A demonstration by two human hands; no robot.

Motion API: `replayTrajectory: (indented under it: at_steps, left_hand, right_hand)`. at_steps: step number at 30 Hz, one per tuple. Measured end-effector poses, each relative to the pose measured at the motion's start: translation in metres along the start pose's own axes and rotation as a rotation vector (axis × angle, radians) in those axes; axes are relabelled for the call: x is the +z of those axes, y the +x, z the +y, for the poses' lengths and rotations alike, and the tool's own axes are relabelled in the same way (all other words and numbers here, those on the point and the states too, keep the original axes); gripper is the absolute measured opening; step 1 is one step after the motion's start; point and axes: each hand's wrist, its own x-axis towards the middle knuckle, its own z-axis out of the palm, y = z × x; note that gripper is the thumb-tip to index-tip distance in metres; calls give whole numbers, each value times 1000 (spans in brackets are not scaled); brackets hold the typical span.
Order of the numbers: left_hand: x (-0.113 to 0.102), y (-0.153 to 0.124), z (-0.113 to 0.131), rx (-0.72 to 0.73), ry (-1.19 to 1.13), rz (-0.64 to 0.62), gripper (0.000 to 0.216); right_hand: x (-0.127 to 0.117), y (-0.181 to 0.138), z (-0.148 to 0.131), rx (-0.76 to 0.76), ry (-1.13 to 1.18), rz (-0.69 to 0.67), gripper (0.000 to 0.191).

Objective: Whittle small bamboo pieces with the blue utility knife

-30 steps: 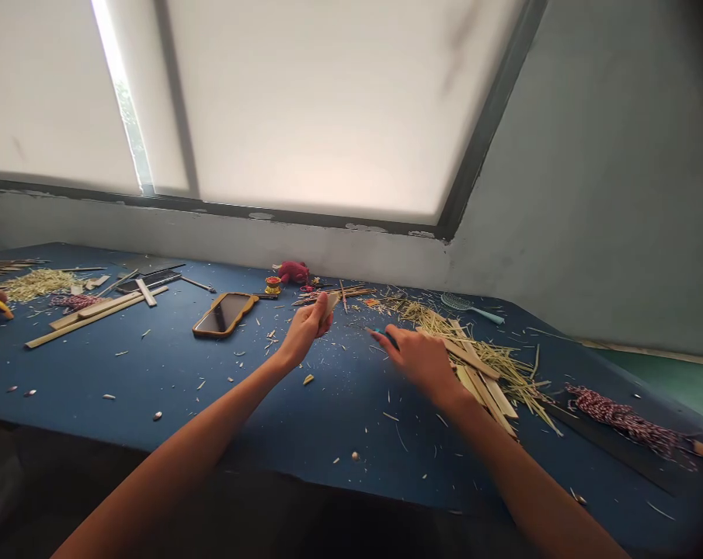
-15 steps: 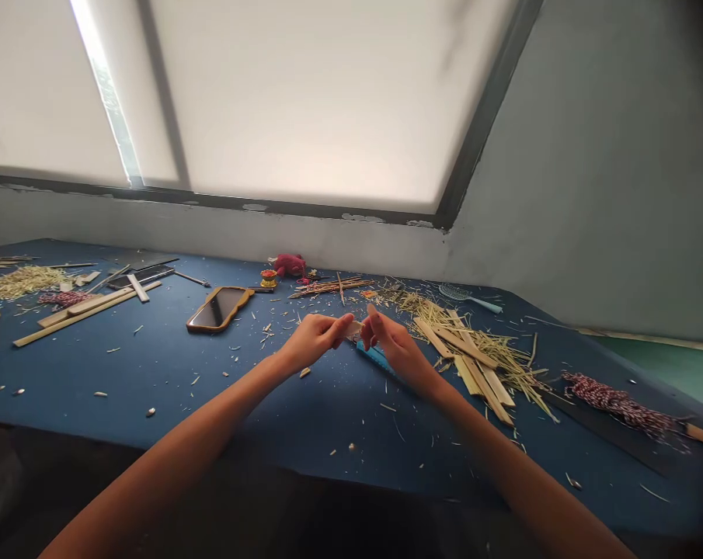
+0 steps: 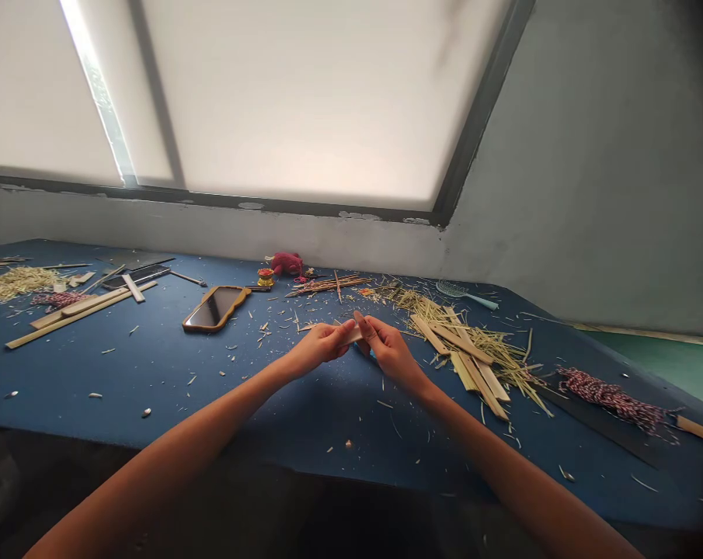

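Over the middle of the blue table, my left hand (image 3: 323, 346) pinches a short, pale wooden strip (image 3: 354, 335) between thumb and fingers. My right hand (image 3: 387, 348) is closed at the strip's other end, its thumb raised against it. The fingertips of both hands nearly meet. A bit of a blue object (image 3: 373, 354) shows beside my right fingers; the rest is hidden, and I cannot tell whether that hand grips it. Flat wooden strips (image 3: 468, 359) lie on a heap of thin shavings (image 3: 511, 361) to the right of my right hand.
A phone in a wavy-edged case (image 3: 216, 308) lies left of my hands. Farther left are long wooden strips (image 3: 83, 313) and shavings (image 3: 16, 282). Thin sticks (image 3: 331, 285), a red plush thing (image 3: 286, 263) and a hairbrush (image 3: 466, 293) lie behind. Red-white cord (image 3: 612, 399) is at right.
My right hand has moved slightly left and down, closing onto the strip beside my left hand. Less of the blue object shows now. The whole view has shifted slightly.
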Motion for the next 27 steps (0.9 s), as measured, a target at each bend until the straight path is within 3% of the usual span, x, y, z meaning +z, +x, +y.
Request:
replayTrajectory:
  at_steps: [6, 12, 15, 20, 25, 27]
  left_hand:
    - [-2, 3, -5, -51, -51, -73, 64]
    - [0, 1, -6, 0, -2, -17, 63]
    - [1, 0, -7, 8, -14, -1, 62]
    - [2, 1, -8, 27, -80, 41, 63]
    - [1, 4, -9, 103, -109, 124, 58]
    - [-1, 5, -9, 139, -56, 171, 53]
  right_hand:
    - [1, -1, -2, 24, -11, -7, 47]
    - [-4, 3, 2, 54, 25, -35, 54]
    - [-9, 3, 2, 39, 42, 48, 55]
    - [-17, 4, 0, -72, -13, 274, 37]
    - [-22, 4, 0, -133, 54, 344, 32]
    - [-23, 3, -2, -141, 62, 373, 40]
